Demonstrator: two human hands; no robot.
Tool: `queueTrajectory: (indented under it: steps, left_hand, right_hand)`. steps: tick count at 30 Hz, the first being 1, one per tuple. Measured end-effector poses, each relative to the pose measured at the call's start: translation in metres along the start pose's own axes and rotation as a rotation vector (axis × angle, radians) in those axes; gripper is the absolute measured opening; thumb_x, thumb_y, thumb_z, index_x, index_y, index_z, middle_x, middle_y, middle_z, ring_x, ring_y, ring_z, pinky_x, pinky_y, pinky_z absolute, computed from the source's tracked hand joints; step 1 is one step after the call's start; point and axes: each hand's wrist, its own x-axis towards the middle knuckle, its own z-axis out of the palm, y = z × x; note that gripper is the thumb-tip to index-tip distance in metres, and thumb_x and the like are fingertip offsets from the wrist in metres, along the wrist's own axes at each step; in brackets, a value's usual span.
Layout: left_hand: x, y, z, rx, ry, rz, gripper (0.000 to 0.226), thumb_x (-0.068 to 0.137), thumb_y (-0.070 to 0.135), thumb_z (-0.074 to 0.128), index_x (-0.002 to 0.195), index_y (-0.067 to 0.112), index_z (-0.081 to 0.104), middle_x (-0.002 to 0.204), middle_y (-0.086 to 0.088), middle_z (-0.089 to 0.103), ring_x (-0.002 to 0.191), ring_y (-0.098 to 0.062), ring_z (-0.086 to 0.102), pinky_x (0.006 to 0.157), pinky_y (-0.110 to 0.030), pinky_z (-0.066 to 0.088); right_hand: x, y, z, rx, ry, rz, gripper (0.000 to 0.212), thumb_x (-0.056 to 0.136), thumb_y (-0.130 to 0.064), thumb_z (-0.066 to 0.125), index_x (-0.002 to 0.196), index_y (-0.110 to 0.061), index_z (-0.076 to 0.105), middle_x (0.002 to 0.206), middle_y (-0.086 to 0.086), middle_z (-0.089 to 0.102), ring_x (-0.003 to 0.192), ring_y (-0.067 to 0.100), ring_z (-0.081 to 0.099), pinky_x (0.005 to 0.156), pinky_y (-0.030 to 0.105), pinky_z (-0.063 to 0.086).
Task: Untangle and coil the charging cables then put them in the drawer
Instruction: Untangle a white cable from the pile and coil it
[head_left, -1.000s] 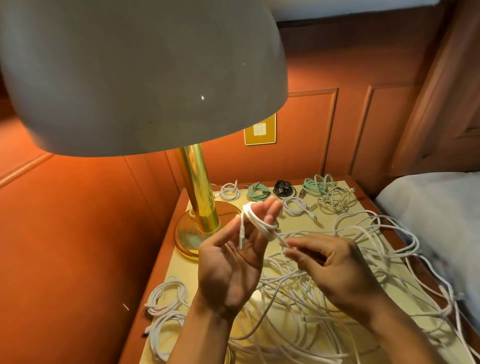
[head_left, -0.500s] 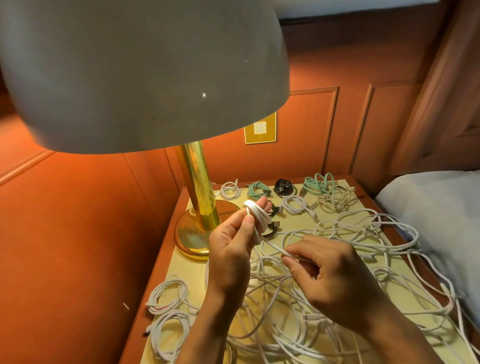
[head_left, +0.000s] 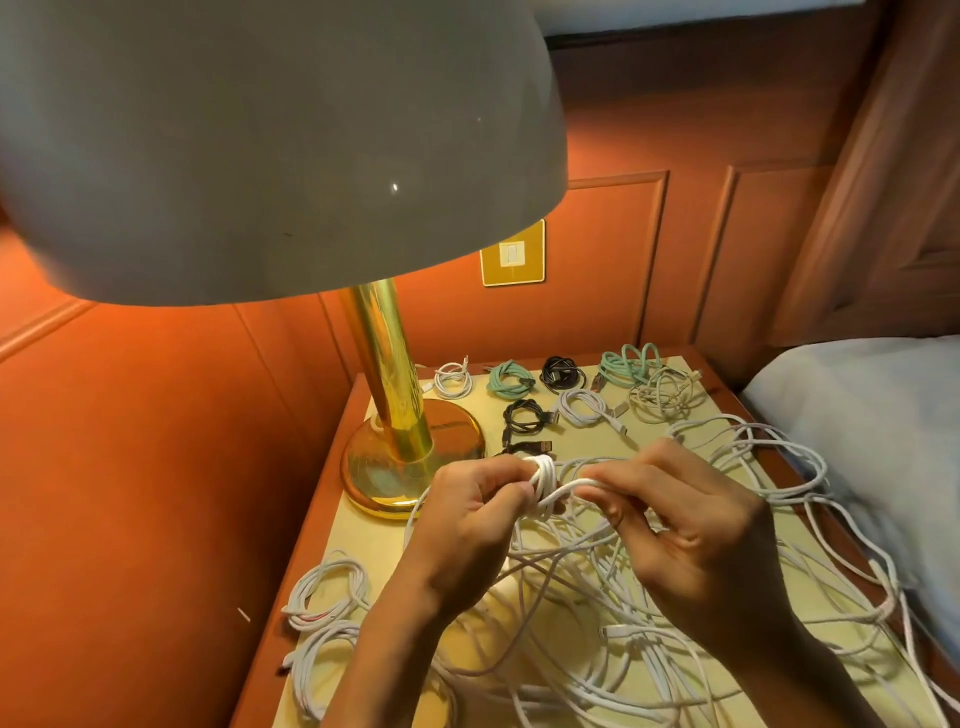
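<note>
My left hand (head_left: 467, 525) holds a small coil of white cable (head_left: 540, 480) wound round its fingertips. My right hand (head_left: 685, 525) pinches the free run of that same white cable just right of the coil. Both hands hover over a big tangle of white cables (head_left: 649, 639) spread on the yellow nightstand top (head_left: 358, 540). Along the back edge lie finished coils: a white one (head_left: 453, 379), a mint green one (head_left: 509, 379), a black one (head_left: 560, 374), and a larger mint green one (head_left: 626, 364). No drawer is in view.
A brass lamp (head_left: 395, 415) with a wide grey shade (head_left: 249, 145) stands at the back left, close to my left hand. Loose white coils (head_left: 327, 613) lie at the front left. A bed with a white sheet (head_left: 857, 415) borders the right side.
My left hand has dropped lower and turned palm down with the coil. My right hand moved up level with it, bringing the cable across to the coil.
</note>
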Motion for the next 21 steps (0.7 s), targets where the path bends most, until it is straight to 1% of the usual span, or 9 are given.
queueTrajectory:
  steps: [3, 5, 6, 8, 13, 15, 17, 19, 21]
  left_hand:
    - [0.0, 0.005, 0.001, -0.089, -0.114, -0.027, 0.033, 0.085, 0.016, 0.048, 0.088, 0.007, 0.079, 0.089, -0.003, 0.077, 0.091, -0.018, 0.069, 0.084, -0.026, 0.052]
    - [-0.002, 0.007, 0.003, -0.13, -0.184, -0.033, 0.034, 0.084, 0.016, 0.047, 0.089, 0.003, 0.078, 0.091, -0.006, 0.077, 0.094, -0.02, 0.07, 0.086, -0.025, 0.051]
    - [-0.002, 0.009, 0.004, -0.154, -0.211, -0.036, 0.034, 0.084, 0.015, 0.047, 0.089, 0.001, 0.078, 0.092, -0.008, 0.077, 0.094, -0.022, 0.07, 0.087, -0.026, 0.052]
    - [-0.002, 0.012, 0.005, -0.222, -0.254, -0.054, 0.034, 0.084, 0.014, 0.047, 0.091, -0.004, 0.076, 0.094, -0.013, 0.077, 0.095, -0.027, 0.071, 0.088, -0.03, 0.054]
    - [-0.003, 0.019, 0.003, -0.399, -0.381, -0.101, 0.038, 0.087, 0.012, 0.044, 0.095, -0.014, 0.071, 0.098, -0.026, 0.073, 0.095, -0.037, 0.071, 0.088, -0.037, 0.055]
    - [-0.003, 0.02, 0.002, -0.464, -0.393, -0.104, 0.039, 0.088, 0.011, 0.042, 0.095, -0.016, 0.07, 0.098, -0.028, 0.072, 0.094, -0.04, 0.07, 0.088, -0.04, 0.055]
    - [-0.003, 0.022, 0.001, -0.544, -0.388, -0.115, 0.039, 0.089, 0.011, 0.041, 0.094, -0.015, 0.069, 0.094, -0.026, 0.072, 0.091, -0.038, 0.071, 0.085, -0.037, 0.055]
    - [-0.004, 0.026, 0.0, -0.656, -0.374, -0.113, 0.038, 0.088, 0.01, 0.04, 0.09, -0.006, 0.074, 0.087, -0.016, 0.074, 0.083, -0.029, 0.072, 0.079, -0.03, 0.055]
    - [-0.005, 0.028, -0.001, -0.777, -0.347, -0.115, 0.038, 0.088, 0.011, 0.039, 0.086, 0.002, 0.077, 0.082, -0.009, 0.074, 0.077, -0.022, 0.071, 0.075, -0.027, 0.055]
  right_hand:
    - [0.001, 0.002, -0.001, -0.006, 0.056, 0.014, 0.015, 0.088, -0.017, 0.076, 0.1, -0.009, 0.08, 0.088, -0.001, 0.07, 0.074, 0.009, 0.064, 0.06, 0.027, 0.052]
    - [0.002, 0.003, -0.001, 0.0, 0.074, 0.019, 0.014, 0.089, -0.018, 0.075, 0.099, -0.011, 0.08, 0.087, -0.002, 0.07, 0.074, 0.005, 0.06, 0.063, 0.019, 0.048]
    - [0.003, 0.004, -0.001, 0.011, 0.079, 0.026, 0.014, 0.089, -0.02, 0.075, 0.099, -0.012, 0.08, 0.087, -0.003, 0.07, 0.074, 0.002, 0.058, 0.064, 0.016, 0.046]
    - [0.004, 0.007, -0.003, 0.043, 0.083, 0.038, 0.016, 0.089, -0.022, 0.074, 0.101, -0.012, 0.08, 0.088, -0.005, 0.07, 0.075, 0.002, 0.06, 0.066, 0.014, 0.045]
    - [0.008, 0.017, -0.004, 0.167, 0.084, 0.121, 0.025, 0.092, -0.03, 0.069, 0.105, -0.011, 0.078, 0.097, -0.006, 0.074, 0.089, 0.006, 0.07, 0.073, 0.021, 0.056]
    - [0.009, 0.022, -0.003, 0.207, 0.071, 0.188, 0.021, 0.094, -0.029, 0.07, 0.107, -0.014, 0.078, 0.098, -0.008, 0.074, 0.091, 0.008, 0.071, 0.074, 0.024, 0.058]
    - [0.008, 0.027, 0.0, 0.248, 0.028, 0.237, 0.022, 0.09, -0.028, 0.07, 0.107, -0.017, 0.078, 0.097, -0.011, 0.074, 0.091, 0.009, 0.071, 0.074, 0.024, 0.058]
    - [0.005, 0.03, 0.003, 0.294, -0.06, 0.281, 0.023, 0.087, -0.028, 0.069, 0.107, -0.02, 0.079, 0.097, -0.015, 0.074, 0.093, 0.007, 0.071, 0.076, 0.021, 0.058]
    - [0.003, 0.034, 0.008, 0.367, -0.165, 0.363, 0.022, 0.087, -0.024, 0.069, 0.106, -0.022, 0.079, 0.096, -0.015, 0.075, 0.094, 0.007, 0.071, 0.078, 0.024, 0.059]
